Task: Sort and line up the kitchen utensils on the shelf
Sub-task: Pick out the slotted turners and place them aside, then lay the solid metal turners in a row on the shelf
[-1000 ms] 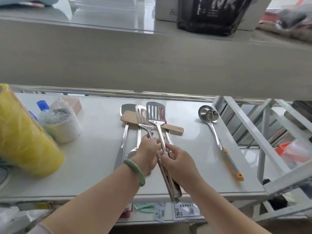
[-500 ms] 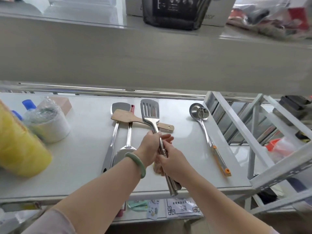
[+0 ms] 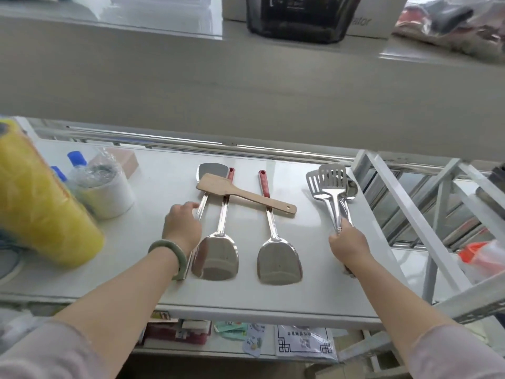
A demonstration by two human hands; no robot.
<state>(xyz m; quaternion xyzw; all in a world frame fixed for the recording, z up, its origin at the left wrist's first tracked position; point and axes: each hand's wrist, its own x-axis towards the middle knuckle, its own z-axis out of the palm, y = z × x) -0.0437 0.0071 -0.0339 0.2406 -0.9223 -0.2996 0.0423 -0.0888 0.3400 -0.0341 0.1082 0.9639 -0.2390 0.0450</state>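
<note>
At the left end of the shelf a large yellow roll (image 3: 41,203) is laid, with a plastic-wrapped white roll (image 3: 105,190) just beside it — two blue bottle caps (image 3: 77,157) and a tan block (image 3: 124,161) are seen behind. A black bag (image 3: 297,17) is set on the upper ledge — printed papers (image 3: 302,343) are kept on the lower tier.

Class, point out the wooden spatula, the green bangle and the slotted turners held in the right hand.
wooden spatula (image 3: 218,185), head view, blade.
green bangle (image 3: 170,248), head view, outer band.
slotted turners (image 3: 331,177), head view, front slotted blade.
</note>
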